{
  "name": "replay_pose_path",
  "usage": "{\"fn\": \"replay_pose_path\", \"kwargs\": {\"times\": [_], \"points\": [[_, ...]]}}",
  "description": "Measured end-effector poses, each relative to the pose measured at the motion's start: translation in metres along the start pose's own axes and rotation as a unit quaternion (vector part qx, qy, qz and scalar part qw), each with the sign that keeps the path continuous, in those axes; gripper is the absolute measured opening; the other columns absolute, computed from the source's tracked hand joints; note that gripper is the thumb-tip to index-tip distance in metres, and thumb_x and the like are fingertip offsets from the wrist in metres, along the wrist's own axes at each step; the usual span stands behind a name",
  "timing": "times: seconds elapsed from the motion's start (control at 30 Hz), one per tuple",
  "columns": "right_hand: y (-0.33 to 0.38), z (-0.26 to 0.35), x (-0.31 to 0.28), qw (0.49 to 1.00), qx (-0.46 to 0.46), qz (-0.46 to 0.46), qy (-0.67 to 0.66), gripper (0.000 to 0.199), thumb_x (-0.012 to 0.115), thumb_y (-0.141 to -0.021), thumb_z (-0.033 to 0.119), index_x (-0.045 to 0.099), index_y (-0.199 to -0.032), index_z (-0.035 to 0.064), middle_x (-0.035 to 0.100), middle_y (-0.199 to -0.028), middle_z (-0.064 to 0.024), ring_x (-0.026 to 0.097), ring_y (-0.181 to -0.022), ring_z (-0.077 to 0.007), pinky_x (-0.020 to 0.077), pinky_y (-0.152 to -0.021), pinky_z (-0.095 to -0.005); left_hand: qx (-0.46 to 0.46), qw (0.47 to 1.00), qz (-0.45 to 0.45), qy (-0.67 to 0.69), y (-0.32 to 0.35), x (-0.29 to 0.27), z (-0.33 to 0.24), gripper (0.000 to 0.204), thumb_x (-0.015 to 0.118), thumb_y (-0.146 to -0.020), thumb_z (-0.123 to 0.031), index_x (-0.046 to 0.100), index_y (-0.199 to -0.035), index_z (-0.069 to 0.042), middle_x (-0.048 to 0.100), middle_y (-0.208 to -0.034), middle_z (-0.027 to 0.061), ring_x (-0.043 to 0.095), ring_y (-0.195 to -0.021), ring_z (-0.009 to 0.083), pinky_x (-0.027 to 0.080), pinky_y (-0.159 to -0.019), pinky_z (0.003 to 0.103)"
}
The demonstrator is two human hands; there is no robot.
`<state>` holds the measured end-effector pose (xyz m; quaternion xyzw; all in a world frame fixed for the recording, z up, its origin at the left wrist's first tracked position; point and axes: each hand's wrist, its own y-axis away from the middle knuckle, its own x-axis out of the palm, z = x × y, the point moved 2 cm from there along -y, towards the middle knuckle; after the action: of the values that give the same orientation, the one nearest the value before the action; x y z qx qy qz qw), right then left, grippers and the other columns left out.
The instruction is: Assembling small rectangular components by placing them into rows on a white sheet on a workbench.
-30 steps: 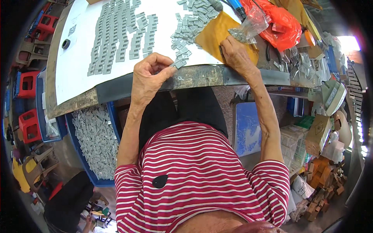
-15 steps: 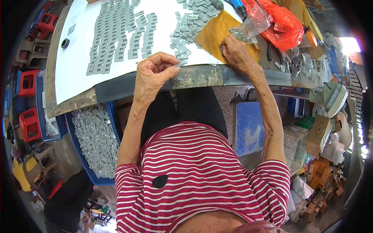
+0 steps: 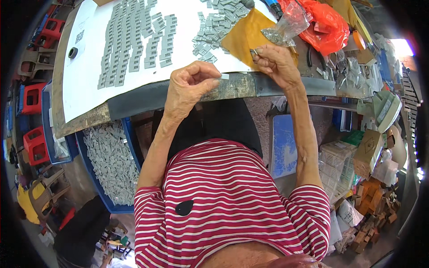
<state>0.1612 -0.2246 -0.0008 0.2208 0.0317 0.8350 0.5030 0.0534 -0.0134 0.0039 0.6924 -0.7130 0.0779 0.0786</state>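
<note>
My left hand point(image 3: 190, 87) is over the table's front edge, thumb and forefinger pinching a small pale grey plastic piece point(image 3: 225, 76). To its right my right hand point(image 3: 277, 64) is closed above a yellow-brown cloth-like sheet point(image 3: 239, 41), with a tiny metallic piece point(image 3: 253, 52) at its fingertips; its exact kind is too small to tell. On the sheet lies a clear bag point(image 3: 279, 33) of small metal parts. Beyond my left hand are rows of flat grey plastic pieces point(image 3: 129, 40) on white paper, and a loose heap of grey pieces point(image 3: 214, 29).
Black-handled pliers point(image 3: 309, 59), a red plastic bag point(image 3: 324, 31) and an orange tape roll point(image 3: 358, 40) are at the table's right. A black ring point(image 3: 73, 52) sits at the left. Below the table stands a blue crate point(image 3: 85, 156) full of grey pieces; a blue stool point(image 3: 284, 147) is at right.
My left hand has moved right, and the pale grey piece in it now shows clearly. My right hand has lifted off the metal parts toward me and left, with a tiny metallic piece.
</note>
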Motion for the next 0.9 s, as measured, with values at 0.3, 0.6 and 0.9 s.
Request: {"fn": "replay_pose_path", "kwargs": {"times": [0.3, 0.6, 0.9], "points": [[0.013, -0.015, 0.047, 0.997, 0.044, 0.038, -0.042, 0.013, 0.056, -0.082, 0.01, 0.055, -0.085, -0.002, 0.054, -0.075, -0.0041, 0.041, -0.053, -0.0016, 0.0301, -0.04, -0.0136, 0.017, 0.996, -0.035, -0.076, 0.002, -0.001, 0.001, 0.014, 0.063, -0.071, 0.002, 0.062, -0.084, 0.0, 0.059, -0.073, 0.0006, 0.054, -0.065, 0.0047, 0.045, -0.06, 0.017], [0.018, -0.031, 0.083, 0.999, 0.006, 0.014, 0.047, 0.01, 0.059, -0.081, 0.01, 0.058, -0.081, 0.0002, 0.054, -0.066, -0.0002, 0.043, -0.05, -0.0035, 0.034, -0.043, -0.0164, -0.019, 0.998, -0.052, -0.017, 0.007, -0.01, 0.008, 0.025, 0.061, -0.073, 0.004, 0.058, -0.097, 0.0, 0.06, -0.084, 0.0032, 0.056, -0.075, 0.0072, 0.046, -0.068, 0.019], [0.029, -0.03, 0.102, 0.983, -0.07, -0.042, 0.165, 0.011, 0.057, -0.082, 0.01, 0.056, -0.08, -0.0007, 0.049, -0.056, 0.0021, 0.043, -0.046, -0.0034, 0.0328, -0.041, -0.0174, -0.013, 0.985, -0.059, 0.163, 0.007, -0.005, 0.01, 0.024, 0.057, -0.078, 0.0, 0.058, -0.102, 0.0, 0.059, -0.088, 0.003, 0.054, -0.078, 0.0067, 0.044, -0.071, 0.019]]}}
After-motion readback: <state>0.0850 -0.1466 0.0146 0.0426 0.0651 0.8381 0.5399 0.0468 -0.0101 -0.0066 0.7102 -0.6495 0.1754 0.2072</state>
